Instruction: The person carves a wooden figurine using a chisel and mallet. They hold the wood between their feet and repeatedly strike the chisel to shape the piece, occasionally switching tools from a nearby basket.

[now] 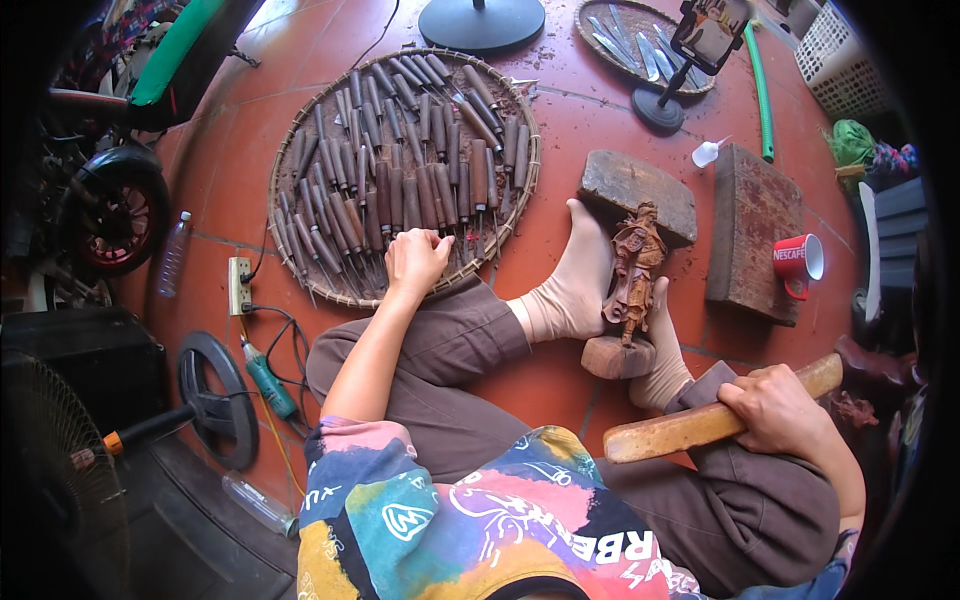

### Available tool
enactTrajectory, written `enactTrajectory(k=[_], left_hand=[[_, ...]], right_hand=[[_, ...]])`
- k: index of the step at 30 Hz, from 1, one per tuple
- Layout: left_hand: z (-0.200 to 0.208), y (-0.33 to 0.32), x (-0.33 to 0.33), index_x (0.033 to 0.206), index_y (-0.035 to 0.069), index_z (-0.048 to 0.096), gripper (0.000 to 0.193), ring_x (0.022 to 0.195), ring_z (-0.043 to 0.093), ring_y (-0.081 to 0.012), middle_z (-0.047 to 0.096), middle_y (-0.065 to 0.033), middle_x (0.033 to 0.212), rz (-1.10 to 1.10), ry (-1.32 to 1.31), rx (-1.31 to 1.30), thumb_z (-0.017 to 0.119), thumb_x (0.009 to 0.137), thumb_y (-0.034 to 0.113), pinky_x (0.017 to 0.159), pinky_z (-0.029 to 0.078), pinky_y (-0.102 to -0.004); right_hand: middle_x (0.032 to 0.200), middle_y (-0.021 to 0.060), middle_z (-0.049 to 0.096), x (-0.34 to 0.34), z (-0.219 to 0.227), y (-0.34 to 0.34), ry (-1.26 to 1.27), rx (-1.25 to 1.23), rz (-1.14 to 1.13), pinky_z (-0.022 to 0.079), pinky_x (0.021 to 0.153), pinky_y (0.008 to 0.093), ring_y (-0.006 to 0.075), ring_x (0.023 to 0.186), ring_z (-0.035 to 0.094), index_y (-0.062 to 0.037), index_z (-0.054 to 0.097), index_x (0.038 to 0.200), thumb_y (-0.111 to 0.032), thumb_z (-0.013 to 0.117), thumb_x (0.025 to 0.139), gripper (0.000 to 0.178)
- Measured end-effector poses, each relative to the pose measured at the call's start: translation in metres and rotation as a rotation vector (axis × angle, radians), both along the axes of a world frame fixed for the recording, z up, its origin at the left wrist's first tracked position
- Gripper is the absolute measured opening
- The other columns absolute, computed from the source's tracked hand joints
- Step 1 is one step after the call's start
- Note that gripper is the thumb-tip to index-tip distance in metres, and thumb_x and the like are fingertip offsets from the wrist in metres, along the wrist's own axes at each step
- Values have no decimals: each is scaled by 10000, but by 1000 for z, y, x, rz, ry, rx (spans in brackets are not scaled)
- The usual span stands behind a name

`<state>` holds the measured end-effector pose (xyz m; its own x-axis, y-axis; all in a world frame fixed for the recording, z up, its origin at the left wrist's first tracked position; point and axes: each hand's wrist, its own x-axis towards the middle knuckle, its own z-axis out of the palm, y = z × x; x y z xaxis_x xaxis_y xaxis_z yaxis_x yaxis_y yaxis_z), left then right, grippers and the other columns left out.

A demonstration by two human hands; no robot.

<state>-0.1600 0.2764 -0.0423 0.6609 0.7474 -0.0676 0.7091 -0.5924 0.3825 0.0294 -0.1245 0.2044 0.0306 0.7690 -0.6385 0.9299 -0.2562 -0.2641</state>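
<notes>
My left hand point(416, 262) is closed over the near side of a round woven tray point(534, 150), among carving chisels point(395, 197) with dark wooden handles. Its curled fingers hide what they hold, if anything. My right hand point(775, 408) grips a long, worn wooden mallet point(690, 425) above my right leg. Between my feet stands a carved wooden figure point(637, 262) in robes on a rounded base point(618, 358), leaning back against a thick wooden block point(640, 185).
A larger wooden block point(755, 225) stands on the right, beside a red mug point(797, 262). Blades lie in a smaller tray point(590, 50) behind a phone stand point(658, 110). On the left are a power strip point(240, 285), a green power tool point(268, 380) and a fan point(60, 460).
</notes>
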Motion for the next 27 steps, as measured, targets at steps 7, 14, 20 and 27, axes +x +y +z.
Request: enactTrajectory(k=[7,14,20,27], left_hand=[[15,-2,-7,740,44,728,378,626,675,-313,658,-170,639,-244,-58,-53,725,811,415,601,514,-408],[9,-45,-4,714,57,682,298,709,689,-326,681,-132,717,-439,160,225,770,747,340,657,539,-421],[10,-46,3,767,54,691,212,715,704,-287,685,-115,734,-461,59,206,720,799,261,622,547,-378],[0,-48,2,672,48,638,255,701,687,-300,680,-141,745,-385,214,199,710,780,267,633,535,-426]], right_hand=[[740,118,627,2,0,-5,8,21,-21,504,668,425,316,745,651,-59,530,791,-155,716,617,272],[745,121,626,4,-3,-8,7,4,-40,504,670,424,322,745,649,-58,526,797,-151,720,608,287],[748,125,624,1,-4,-11,-10,14,-55,505,673,424,324,744,648,-55,523,793,-143,721,602,289],[753,124,624,5,-2,-7,-16,-29,-42,507,666,428,327,742,648,-54,531,789,-154,730,592,298]])
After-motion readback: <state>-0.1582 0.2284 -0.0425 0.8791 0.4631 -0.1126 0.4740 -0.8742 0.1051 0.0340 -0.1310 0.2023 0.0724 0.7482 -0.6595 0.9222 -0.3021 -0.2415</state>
